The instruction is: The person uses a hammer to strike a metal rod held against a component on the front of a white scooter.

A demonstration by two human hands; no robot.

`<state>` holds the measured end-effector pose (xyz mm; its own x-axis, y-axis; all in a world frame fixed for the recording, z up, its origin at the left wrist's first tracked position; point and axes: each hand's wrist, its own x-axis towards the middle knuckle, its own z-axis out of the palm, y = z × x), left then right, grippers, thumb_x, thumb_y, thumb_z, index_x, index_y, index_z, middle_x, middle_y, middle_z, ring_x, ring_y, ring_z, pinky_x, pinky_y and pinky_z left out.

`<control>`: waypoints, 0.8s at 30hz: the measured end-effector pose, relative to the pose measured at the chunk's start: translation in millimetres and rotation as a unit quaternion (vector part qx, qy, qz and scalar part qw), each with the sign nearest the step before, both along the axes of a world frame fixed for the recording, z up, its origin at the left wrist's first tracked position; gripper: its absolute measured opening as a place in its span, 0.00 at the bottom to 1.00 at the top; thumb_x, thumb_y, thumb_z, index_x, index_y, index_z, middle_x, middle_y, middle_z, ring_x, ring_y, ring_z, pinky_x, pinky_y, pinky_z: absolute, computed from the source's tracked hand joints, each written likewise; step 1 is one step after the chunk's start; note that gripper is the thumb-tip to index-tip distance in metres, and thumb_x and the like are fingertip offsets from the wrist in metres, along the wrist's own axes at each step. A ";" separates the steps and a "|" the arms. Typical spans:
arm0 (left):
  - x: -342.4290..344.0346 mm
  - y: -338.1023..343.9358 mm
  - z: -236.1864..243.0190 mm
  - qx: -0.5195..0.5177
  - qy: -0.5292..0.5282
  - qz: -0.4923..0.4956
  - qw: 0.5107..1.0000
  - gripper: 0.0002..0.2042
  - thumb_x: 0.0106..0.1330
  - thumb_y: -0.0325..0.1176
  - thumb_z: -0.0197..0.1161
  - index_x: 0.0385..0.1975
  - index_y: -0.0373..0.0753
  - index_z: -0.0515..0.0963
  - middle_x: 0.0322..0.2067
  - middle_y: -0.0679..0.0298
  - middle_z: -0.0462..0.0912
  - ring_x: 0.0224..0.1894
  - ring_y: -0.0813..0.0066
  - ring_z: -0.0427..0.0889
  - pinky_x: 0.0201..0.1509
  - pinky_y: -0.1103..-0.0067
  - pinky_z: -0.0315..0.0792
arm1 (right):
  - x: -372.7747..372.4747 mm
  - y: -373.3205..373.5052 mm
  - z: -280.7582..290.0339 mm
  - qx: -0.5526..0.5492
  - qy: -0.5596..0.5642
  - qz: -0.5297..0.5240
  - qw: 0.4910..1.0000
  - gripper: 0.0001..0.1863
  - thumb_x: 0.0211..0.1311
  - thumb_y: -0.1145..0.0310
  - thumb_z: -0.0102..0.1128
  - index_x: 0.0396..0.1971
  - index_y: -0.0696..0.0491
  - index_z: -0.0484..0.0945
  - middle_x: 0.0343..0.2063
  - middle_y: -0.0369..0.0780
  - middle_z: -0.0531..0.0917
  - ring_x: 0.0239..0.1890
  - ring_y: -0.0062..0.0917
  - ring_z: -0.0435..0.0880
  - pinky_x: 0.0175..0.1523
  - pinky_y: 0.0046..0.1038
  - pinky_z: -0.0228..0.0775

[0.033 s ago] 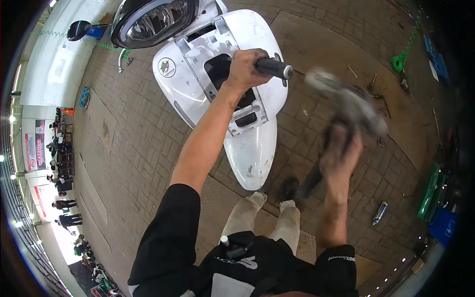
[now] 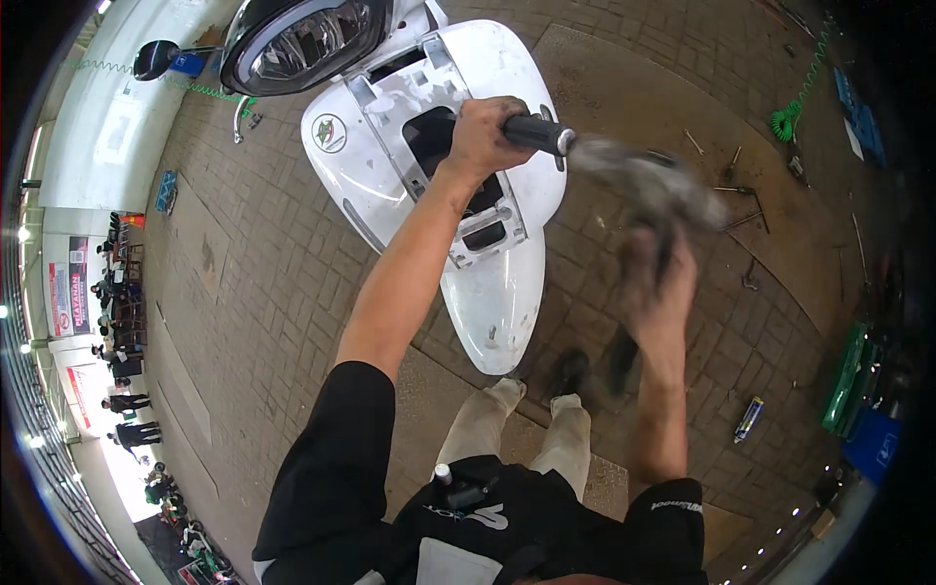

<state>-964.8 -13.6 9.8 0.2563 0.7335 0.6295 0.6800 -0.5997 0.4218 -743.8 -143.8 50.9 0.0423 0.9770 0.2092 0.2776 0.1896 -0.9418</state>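
My left hand (image 2: 485, 136) is closed round a black cylindrical grip (image 2: 536, 135) with a metal end, held over the white front bodywork (image 2: 493, 297) of a scooter. The grip's other end is hidden behind the fingers. To the right, my right hand (image 2: 660, 278) is wrapped round the dark handle of a hammer (image 2: 648, 180). Motion smears the hammer and the hand. Its grey head lies right beside the grip's metal end, and I cannot tell whether they touch.
The scooter's headlight (image 2: 307, 44) and a black mirror (image 2: 156, 60) are at upper left. Tools, including a wrench (image 2: 694, 142), lie on brown sheeting at right. A green toolbox (image 2: 846, 380) and a small tube (image 2: 749, 419) are on the paving. Several people stand far left.
My right hand and the hammer have swung left and slightly up, bringing the head close to the grip's metal end. My left hand stays in place.
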 end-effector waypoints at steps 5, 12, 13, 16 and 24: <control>-14.9 -5.9 1.0 0.002 0.021 -0.006 1.000 0.07 0.38 0.29 0.64 0.14 0.38 0.73 0.16 0.60 0.75 0.18 0.63 0.75 0.22 0.77 0.69 | 26.6 0.6 -10.0 0.069 -0.097 -0.042 0.992 0.12 0.63 0.65 0.48 0.35 0.60 0.70 0.24 0.35 0.74 0.26 0.19 0.70 0.32 0.22 0.64; -3.9 -3.4 5.0 0.002 -0.023 -0.005 1.000 0.07 0.41 0.29 0.64 0.14 0.37 0.72 0.14 0.59 0.73 0.15 0.63 0.73 0.21 0.77 0.67 | 148.3 -38.0 1.7 0.242 0.098 -0.082 0.962 0.15 0.63 0.66 0.45 0.45 0.60 0.65 0.30 0.42 0.73 0.31 0.28 0.72 0.37 0.28 0.65; 2.8 -1.2 6.7 0.011 -0.023 -0.002 1.000 0.07 0.41 0.29 0.64 0.14 0.37 0.72 0.14 0.59 0.73 0.15 0.63 0.73 0.21 0.77 0.67 | 128.2 -34.4 -2.7 0.209 0.048 -0.091 0.973 0.15 0.62 0.66 0.46 0.44 0.60 0.65 0.28 0.41 0.73 0.29 0.28 0.72 0.35 0.27 0.64; -0.1 -4.8 8.5 0.008 0.003 -0.011 1.000 0.07 0.43 0.29 0.64 0.13 0.37 0.71 0.13 0.59 0.72 0.15 0.63 0.73 0.20 0.77 0.66 | 47.0 2.9 -17.5 0.062 -0.121 -0.064 0.989 0.13 0.62 0.66 0.47 0.40 0.60 0.66 0.23 0.38 0.73 0.24 0.25 0.69 0.30 0.26 0.62; -2.7 -7.1 5.2 -0.008 0.005 0.005 1.000 0.07 0.44 0.29 0.64 0.13 0.36 0.73 0.15 0.58 0.74 0.17 0.62 0.75 0.21 0.75 0.67 | 38.7 -37.7 -41.3 -0.087 0.001 -0.009 0.996 0.13 0.64 0.62 0.46 0.32 0.59 0.67 0.13 0.32 0.65 0.16 0.14 0.61 0.20 0.20 0.55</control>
<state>-967.5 -20.7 14.9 0.2550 0.7461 0.6150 0.6900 -0.5860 0.4248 -705.1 -181.5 9.6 0.0595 0.9975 0.0377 0.2784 0.0196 -0.9603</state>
